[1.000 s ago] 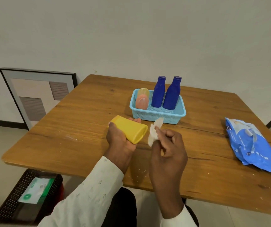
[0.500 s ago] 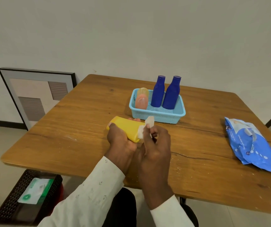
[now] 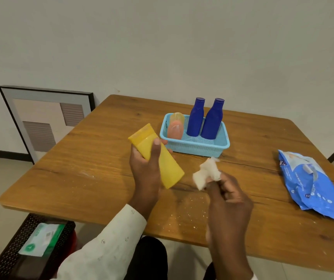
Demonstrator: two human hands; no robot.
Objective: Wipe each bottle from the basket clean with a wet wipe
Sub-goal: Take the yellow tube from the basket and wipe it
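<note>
At the centre of the frame the left hand [image 3: 145, 168] was clamped around a yellow tube [image 3: 158, 156], held tilted above the wooden table [image 3: 101, 158]. Just right of it, not touching, the right hand [image 3: 229, 201] pinched a crumpled wet wipe [image 3: 206, 172] between its fingertips. Behind them the light blue basket [image 3: 194, 147] held two upright dark blue bottles [image 3: 196, 118] and a pinkish bottle [image 3: 175, 129].

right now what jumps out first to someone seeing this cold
The yellow tube, gripped in the left hand above the table's middle, with the right hand beside it pinching a crumpled white wipe. Behind them, two dark blue bottles stand upright in a light blue basket.
</note>
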